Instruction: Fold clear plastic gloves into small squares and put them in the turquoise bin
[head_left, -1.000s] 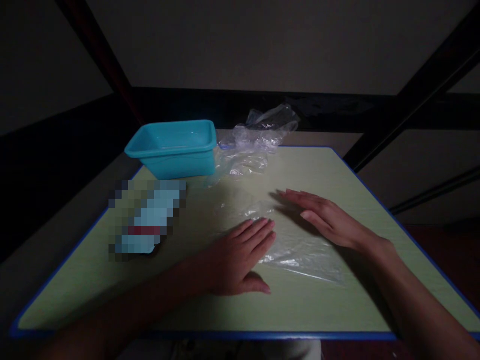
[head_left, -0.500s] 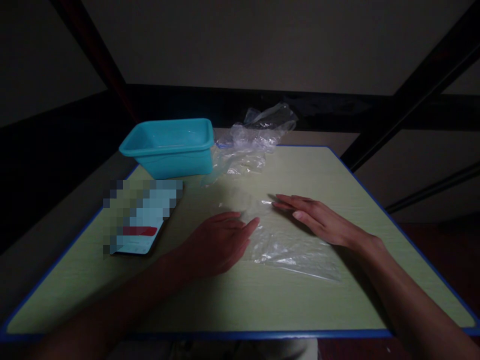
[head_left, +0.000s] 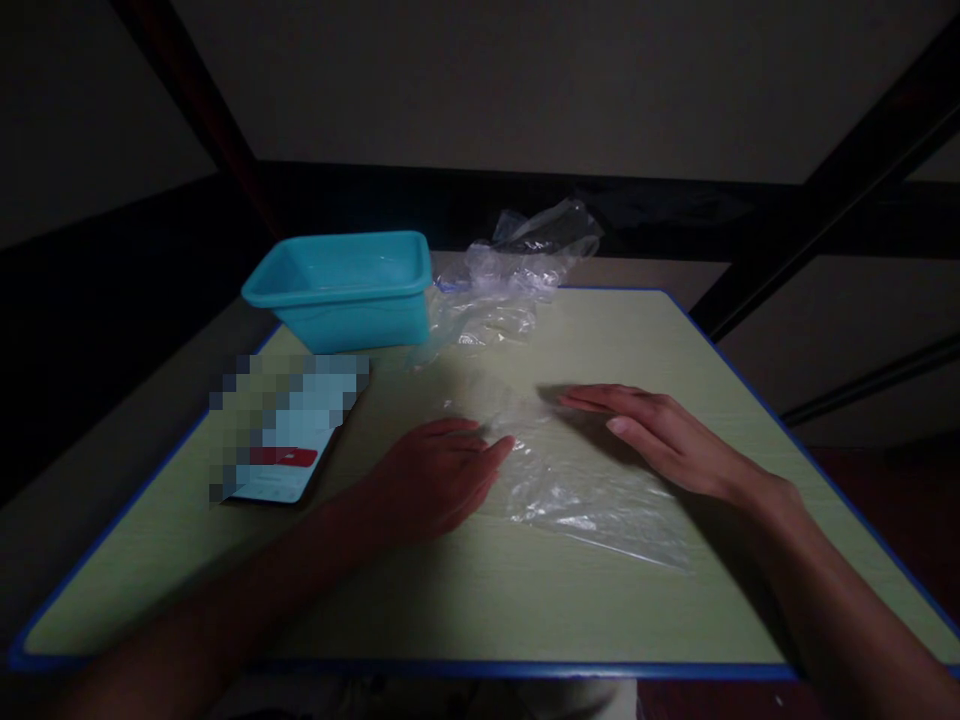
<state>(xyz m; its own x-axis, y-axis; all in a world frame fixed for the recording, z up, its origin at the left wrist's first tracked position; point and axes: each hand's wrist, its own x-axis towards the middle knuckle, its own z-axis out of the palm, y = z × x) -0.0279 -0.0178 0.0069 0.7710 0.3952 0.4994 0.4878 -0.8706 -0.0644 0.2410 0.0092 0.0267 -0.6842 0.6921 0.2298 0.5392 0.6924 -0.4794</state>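
One clear film [head_left: 559, 500] lies creased on tabletop [head_left: 465, 620], between hands. Right hand [head_left: 671, 440]: fingers together, thumb apart. Left hand [head_left: 424, 480]: fingers bent, can't tell if pinching. I see wrinkle risk from dragging fingertips; crumpled plastic [head_left: 517, 270] behind could snag.

I'm seeing dim light | dark edges | soft hand shadows falling | plastic glinting | pixelation masking part of phone [head_left: 300, 440]
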